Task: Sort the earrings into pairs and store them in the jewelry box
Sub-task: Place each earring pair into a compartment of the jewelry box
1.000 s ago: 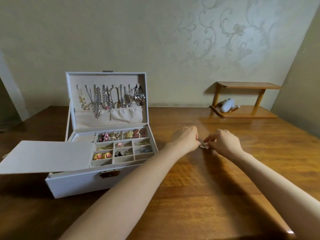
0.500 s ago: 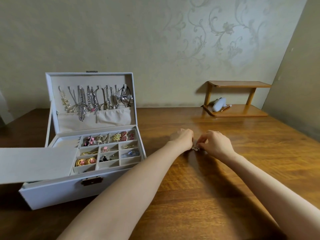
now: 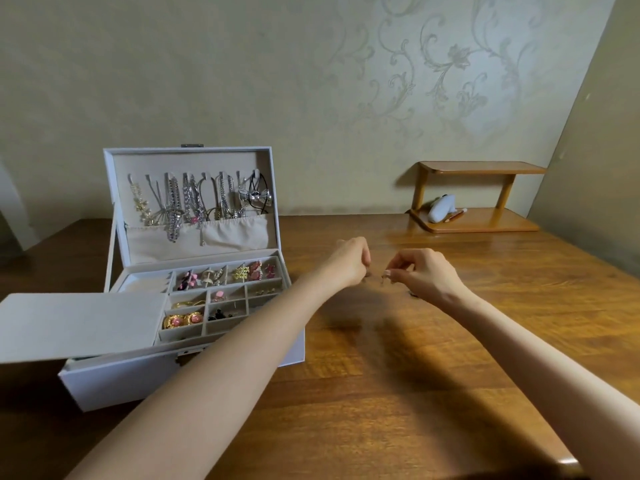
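Note:
A white jewelry box stands open on the left of the wooden table. Its divided tray holds several earrings, among them a gold and pink pair. Necklaces hang inside the raised lid. My left hand is closed just right of the box, fingers curled; whatever it pinches is hidden. My right hand pinches a tiny silvery earring between thumb and forefinger. The two hands are a small gap apart above the table. A small dark piece lies under my right wrist.
A low two-tier wooden shelf sits at the back right against the wall, with a white object on its lower board. A flat white tray panel juts out from the box to the left.
My hands were touching over a small earring on the table; now they have risen slightly and separated, the right one keeping a tiny piece. The view has shifted.

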A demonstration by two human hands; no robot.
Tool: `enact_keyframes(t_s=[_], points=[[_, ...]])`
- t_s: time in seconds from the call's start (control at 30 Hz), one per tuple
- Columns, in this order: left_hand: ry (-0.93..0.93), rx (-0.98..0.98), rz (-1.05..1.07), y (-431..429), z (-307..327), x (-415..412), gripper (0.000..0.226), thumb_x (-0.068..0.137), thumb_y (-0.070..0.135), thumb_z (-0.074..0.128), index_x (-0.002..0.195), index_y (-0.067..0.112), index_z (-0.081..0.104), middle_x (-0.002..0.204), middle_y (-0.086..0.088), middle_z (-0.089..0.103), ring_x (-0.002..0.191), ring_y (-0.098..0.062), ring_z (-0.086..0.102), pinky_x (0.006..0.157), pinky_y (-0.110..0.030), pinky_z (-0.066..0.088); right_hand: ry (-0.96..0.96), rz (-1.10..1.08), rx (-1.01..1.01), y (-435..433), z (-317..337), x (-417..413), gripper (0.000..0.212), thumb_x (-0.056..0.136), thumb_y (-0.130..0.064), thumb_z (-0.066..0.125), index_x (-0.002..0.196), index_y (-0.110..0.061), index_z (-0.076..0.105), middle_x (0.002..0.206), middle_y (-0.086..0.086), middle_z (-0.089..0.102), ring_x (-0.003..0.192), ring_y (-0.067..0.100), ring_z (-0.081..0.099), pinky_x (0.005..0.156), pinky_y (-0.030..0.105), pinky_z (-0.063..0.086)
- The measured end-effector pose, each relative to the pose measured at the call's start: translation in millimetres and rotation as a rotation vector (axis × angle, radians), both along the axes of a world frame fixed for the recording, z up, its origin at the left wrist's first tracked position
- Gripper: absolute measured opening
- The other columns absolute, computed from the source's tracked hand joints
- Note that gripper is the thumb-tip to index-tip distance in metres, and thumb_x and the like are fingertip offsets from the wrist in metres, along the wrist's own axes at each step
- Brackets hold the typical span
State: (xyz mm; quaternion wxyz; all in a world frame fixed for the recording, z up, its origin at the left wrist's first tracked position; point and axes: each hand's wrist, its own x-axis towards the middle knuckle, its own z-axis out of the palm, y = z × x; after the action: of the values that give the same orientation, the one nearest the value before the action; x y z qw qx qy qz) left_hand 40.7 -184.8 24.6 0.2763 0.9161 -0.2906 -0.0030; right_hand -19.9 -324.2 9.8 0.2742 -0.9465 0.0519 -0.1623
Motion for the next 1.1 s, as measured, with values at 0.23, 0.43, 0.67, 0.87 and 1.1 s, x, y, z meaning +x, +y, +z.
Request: enact_keyframes(t_s=[0.23, 0.43, 0.67, 0.87, 1.1], points=[[0.057, -0.053, -0.111, 63.0, 27.4, -15.9, 0.01, 0.085, 0.01, 0.064, 0.08, 0.018, 0.06, 0.075, 0.011, 0.061, 0.074, -0.008, 0.061, 0.067, -0.019, 0.046, -0.028, 0.136, 0.06, 37.0, 14.6, -6.3, 0.013, 0.085, -0.025, 0.064, 0.073, -0.027, 0.062, 0.074, -0.008, 0.066, 0.064, 0.003, 0.053, 0.059, 0.022, 0.038], [0.05, -0.065, -0.052, 118.3, 36.2, -33.5, 0.004, 0.082, 0.015, 0.068, 0.08, 0.016, 0.064, 0.08, 0.007, 0.066, 0.075, -0.003, 0.062, 0.068, -0.016, 0.045, -0.043, 0.244, 0.089, 74.0, 20.9, -9.0, 0.009, 0.084, -0.028, 0.066, 0.076, -0.024, 0.066, 0.075, -0.009, 0.065, 0.063, 0.001, 0.052, 0.058, 0.019, 0.037], [0.028, -0.048, 0.102, 173.3, 35.6, -46.3, 0.009, 0.079, 0.013, 0.07, 0.075, 0.021, 0.068, 0.083, 0.008, 0.068, 0.082, -0.006, 0.063, 0.08, -0.026, 0.049, -0.053, 0.359, 0.093, 112.1, 21.0, -10.1, 0.008, 0.081, -0.032, 0.068, 0.079, -0.024, 0.07, 0.075, -0.012, 0.064, 0.055, -0.004, 0.048, 0.054, 0.016, 0.032], [0.038, -0.001, 0.148, 190.4, 22.8, -51.5, 0.017, 0.078, 0.015, 0.072, 0.071, 0.029, 0.067, 0.081, 0.008, 0.069, 0.081, -0.009, 0.063, 0.082, -0.034, 0.052, -0.053, 0.425, 0.078, 139.9, 17.5, -6.8, 0.007, 0.08, -0.027, 0.069, 0.08, -0.022, 0.073, 0.064, -0.017, 0.058, 0.054, -0.01, 0.048, 0.052, 0.015, 0.029], [0.0, 0.061, 0.204, 201.1, 22.1, -53.1, 0.009, 0.084, 0.024, 0.065, 0.078, 0.03, 0.066, 0.071, 0.011, 0.063, 0.072, -0.01, 0.058, 0.074, -0.031, 0.048, -0.052, 0.458, 0.074, 160.0, 18.1, -2.5, 0.007, 0.079, -0.027, 0.07, 0.079, -0.021, 0.073, 0.063, -0.014, 0.058, 0.055, -0.001, 0.046, 0.058, 0.022, 0.035]])
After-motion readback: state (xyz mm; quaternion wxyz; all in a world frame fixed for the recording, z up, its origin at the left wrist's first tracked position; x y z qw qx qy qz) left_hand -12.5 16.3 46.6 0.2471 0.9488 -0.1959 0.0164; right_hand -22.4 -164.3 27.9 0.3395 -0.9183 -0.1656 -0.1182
